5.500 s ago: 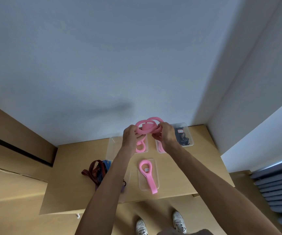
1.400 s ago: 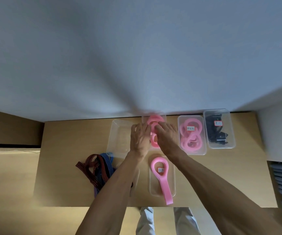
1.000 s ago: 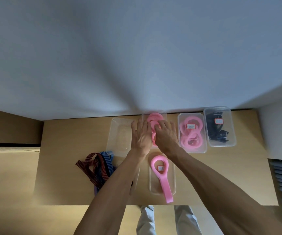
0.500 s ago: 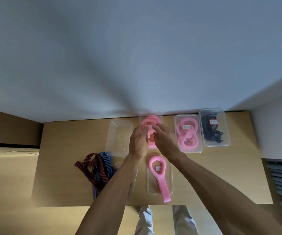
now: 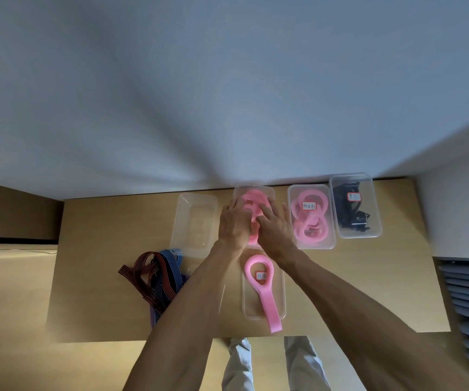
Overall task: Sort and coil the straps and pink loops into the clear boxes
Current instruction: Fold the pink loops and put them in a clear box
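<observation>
A coiled pink loop (image 5: 251,199) lies in a clear box (image 5: 253,189) at the back middle of the table. My left hand (image 5: 234,225) and my right hand (image 5: 274,230) both lie flat over that box, their straight fingers pressing down on the loop; most of it is hidden under them. To the right, a second clear box (image 5: 291,193) holds another coiled pink loop (image 5: 309,221). In a near clear box (image 5: 264,314) a pink loop (image 5: 261,283) lies with its tail hanging over the rim. Red and blue striped straps (image 5: 157,277) lie in a heap at the left.
An empty clear box (image 5: 195,218) stands left of my hands. A clear box with black straps (image 5: 353,213) stands at the far right. The wooden table (image 5: 368,277) backs onto a grey wall. Another clear box is partly hidden under my left forearm. My legs show below the front edge.
Earlier I held the pink loop in the air with both hands. It now lies in the back box, and both hands have stayed on it, pressing, for the last second.
</observation>
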Action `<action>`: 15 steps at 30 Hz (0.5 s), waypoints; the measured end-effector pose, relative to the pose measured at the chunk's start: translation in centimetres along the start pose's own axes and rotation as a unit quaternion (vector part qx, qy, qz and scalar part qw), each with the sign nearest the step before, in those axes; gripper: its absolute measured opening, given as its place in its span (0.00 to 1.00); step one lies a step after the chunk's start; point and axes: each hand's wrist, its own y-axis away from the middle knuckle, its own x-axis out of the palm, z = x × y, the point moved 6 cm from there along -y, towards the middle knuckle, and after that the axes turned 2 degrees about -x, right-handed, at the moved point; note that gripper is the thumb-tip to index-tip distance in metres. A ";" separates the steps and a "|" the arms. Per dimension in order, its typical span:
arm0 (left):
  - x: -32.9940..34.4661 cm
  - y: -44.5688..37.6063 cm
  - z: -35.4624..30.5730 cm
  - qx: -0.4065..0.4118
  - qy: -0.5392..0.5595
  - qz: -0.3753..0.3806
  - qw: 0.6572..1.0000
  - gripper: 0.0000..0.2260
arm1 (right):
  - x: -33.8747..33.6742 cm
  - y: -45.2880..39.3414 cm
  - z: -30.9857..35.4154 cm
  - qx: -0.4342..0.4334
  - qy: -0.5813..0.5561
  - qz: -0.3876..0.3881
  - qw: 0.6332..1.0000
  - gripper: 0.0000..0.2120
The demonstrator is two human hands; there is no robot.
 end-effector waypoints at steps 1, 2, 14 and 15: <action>-0.5 0.1 0.0 0.002 0.011 -0.012 1.000 0.12 | -0.5 0.1 0.1 0.005 -0.009 -0.029 1.000 0.16; -1.0 0.4 0.0 0.001 0.024 -0.029 0.999 0.11 | -1.3 0.2 0.2 0.005 -0.020 -0.068 0.997 0.13; -3.1 7.5 0.9 -0.084 0.183 -0.142 0.969 0.09 | -4.2 5.7 -1.2 0.098 -0.179 -0.183 0.962 0.17; -2.5 8.3 1.0 -0.100 0.185 -0.127 0.969 0.07 | -3.4 6.2 -1.7 0.138 -0.186 -0.138 0.963 0.17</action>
